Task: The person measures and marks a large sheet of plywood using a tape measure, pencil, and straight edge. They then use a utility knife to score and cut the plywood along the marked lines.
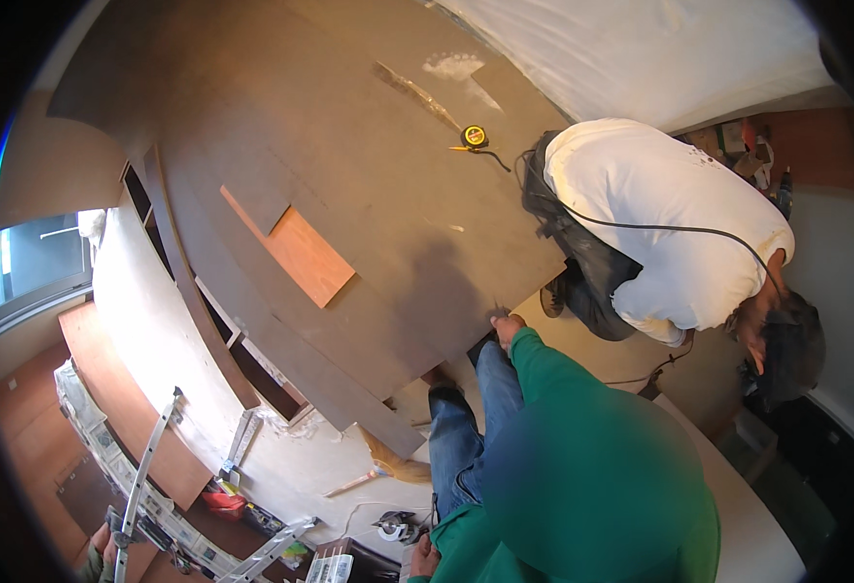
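My right hand, at the end of a green sleeve, is closed at the near edge of a large brown panel, beside my raised knee. Its fingers are small in view, and I cannot make out what is in them. Low in the picture, my left hand hangs by my hip, its fingers partly hidden. On the panel lie a yellow and black tape measure with a dark strap and a reddish-brown wood piece. A shadow falls across the panel, ahead of my right hand.
At right a person in a white shirt bends low, a black cable across their back. Lower left stand ladders; another person's hand is beside one. A round tool rests near my left hand. White sheeting covers the back.
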`<state>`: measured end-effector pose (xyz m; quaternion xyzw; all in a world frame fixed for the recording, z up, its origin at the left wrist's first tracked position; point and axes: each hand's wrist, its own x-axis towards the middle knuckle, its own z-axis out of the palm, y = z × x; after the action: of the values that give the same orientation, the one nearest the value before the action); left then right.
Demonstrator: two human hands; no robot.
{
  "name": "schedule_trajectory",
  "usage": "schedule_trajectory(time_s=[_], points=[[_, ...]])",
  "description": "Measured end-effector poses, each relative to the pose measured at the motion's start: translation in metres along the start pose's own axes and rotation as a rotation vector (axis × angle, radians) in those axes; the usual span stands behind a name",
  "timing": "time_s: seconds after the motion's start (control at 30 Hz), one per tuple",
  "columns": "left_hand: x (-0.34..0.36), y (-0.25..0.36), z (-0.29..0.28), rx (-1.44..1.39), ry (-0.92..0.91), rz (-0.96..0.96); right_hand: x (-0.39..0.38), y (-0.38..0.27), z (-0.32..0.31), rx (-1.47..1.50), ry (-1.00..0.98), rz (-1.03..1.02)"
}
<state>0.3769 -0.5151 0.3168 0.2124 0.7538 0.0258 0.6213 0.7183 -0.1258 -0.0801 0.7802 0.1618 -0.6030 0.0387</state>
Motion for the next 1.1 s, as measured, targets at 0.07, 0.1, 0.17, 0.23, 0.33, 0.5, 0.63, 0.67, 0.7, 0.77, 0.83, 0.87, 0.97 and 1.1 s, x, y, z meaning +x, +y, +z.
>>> schedule_trajectory(time_s=[0.07, 0.1, 0.17, 0.23, 0.33, 0.5, 0.63, 0.67, 0.7, 0.77, 0.83, 0.87, 0.97, 1.1], points=[[-0.002, -0.003, -0.003, 0.050, 0.006, -0.044, 0.006, -0.017, 0.008, 0.032, -0.083, 0.081], [0.008, 0.001, -0.008, 0.081, -0.059, -0.038, 0.029, 0.007, -0.015, 0.034, -0.067, 0.118], [0.015, -0.002, -0.018, 0.129, -0.084, -0.039, 0.040, 0.018, -0.019, 0.070, -0.077, 0.149], [0.012, -0.011, -0.030, 0.174, -0.056, -0.057, 0.022, -0.004, -0.001, 0.141, -0.091, 0.150], [0.015, -0.028, -0.054, 0.256, -0.056, -0.059, -0.006, -0.021, 0.009, 0.319, -0.008, 0.125], [0.027, 0.005, -0.087, 0.324, -0.042, 0.039, 0.002, -0.002, 0.001, -0.029, 0.360, 0.082], [0.007, 0.072, -0.098, -0.120, 0.035, -0.210, -0.008, 0.002, 0.044, -0.113, 0.420, -0.012], [0.008, 0.070, -0.102, -0.112, 0.032, -0.200, -0.014, 0.000, 0.055, -0.098, 0.380, -0.007], [0.003, 0.069, -0.107, -0.113, 0.041, -0.193, -0.022, 0.000, 0.070, -0.084, 0.307, 0.020], [0.002, 0.051, -0.114, -0.096, 0.034, -0.147, -0.030, 0.010, 0.090, -0.174, 0.390, 0.006], [0.014, 0.021, -0.123, -0.047, -0.014, -0.094, -0.039, 0.042, 0.087, -0.250, 0.444, 0.021], [0.009, 0.016, -0.125, -0.099, 0.000, -0.109, -0.047, 0.036, 0.091, -0.239, 0.325, 0.035], [0.016, -0.025, -0.130, -0.197, -0.014, -0.032, -0.069, 0.034, 0.088, -0.272, 0.289, 0.040], [0.031, -0.071, -0.138, -0.069, -0.024, 0.026, -0.106, 0.040, 0.079, -0.176, 0.257, 0.068]])
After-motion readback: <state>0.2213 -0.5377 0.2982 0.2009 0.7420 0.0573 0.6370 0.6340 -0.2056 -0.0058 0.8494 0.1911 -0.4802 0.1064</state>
